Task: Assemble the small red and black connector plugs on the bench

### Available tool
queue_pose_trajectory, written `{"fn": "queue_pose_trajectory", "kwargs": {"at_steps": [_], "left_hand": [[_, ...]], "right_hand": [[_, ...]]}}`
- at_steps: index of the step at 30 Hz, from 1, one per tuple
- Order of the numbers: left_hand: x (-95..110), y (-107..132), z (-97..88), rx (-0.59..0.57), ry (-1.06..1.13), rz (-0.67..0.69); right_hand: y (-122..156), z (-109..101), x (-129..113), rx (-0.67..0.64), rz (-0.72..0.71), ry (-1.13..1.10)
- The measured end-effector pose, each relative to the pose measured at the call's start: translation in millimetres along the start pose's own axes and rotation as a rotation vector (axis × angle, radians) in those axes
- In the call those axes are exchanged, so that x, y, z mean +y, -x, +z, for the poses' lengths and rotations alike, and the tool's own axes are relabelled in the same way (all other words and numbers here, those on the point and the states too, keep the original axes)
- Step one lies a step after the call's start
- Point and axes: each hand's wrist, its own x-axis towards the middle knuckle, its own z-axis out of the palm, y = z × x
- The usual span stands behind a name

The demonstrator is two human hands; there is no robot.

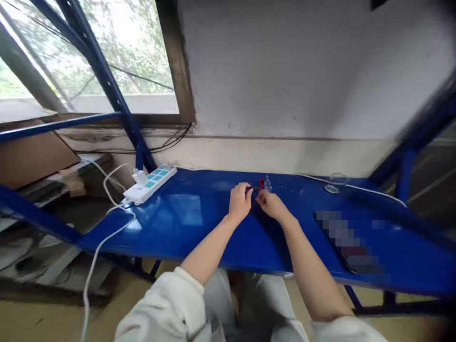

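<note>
My left hand [240,202] is closed around a slim dark tool [248,189], whose thin end points right. Its exact kind is too small to make out. Close beside it, my right hand [272,205] has its fingers pinched together near the tool's tip; whatever lies between them is hidden. Just beyond my fingers on the blue table [213,237] are a small red item [262,182] and a clear, lumpy plastic-looking piece [267,183]. Several tiny pieces [282,185] lie to the right of these.
A white power strip [151,184] with a plug and cable lies at the table's left end. Toward the right are a clear round dish [332,188] and a dark flat object [338,242], partly pixelated. A white cable [374,191] runs along the back by the wall.
</note>
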Motion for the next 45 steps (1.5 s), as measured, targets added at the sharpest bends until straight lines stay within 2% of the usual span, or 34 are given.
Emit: {"fn": "queue_pose_trajectory", "kwargs": {"at_steps": [12,20,28,35,45], "left_hand": [[1,1,1.4,0.052,0.047,-0.021],[4,1,-0.8,0.07,0.079,-0.003],[8,0,-5.4,-0.004,0.044,0.051],[7,1,-4.1,-0.042,0.027,0.074],[7,0,-3.9,-0.029,0.16,0.043]], "right_hand": [[0,-6,-5,0.015,-0.005,-0.039],[1,-8,-10,0.014,0.037,0.02],[2,-8,-13,0.011,0.082,0.075],[2,-8,-17,0.034,0.067,0.051],[2,-10,-18,0.111,0.068,0.066]]}}
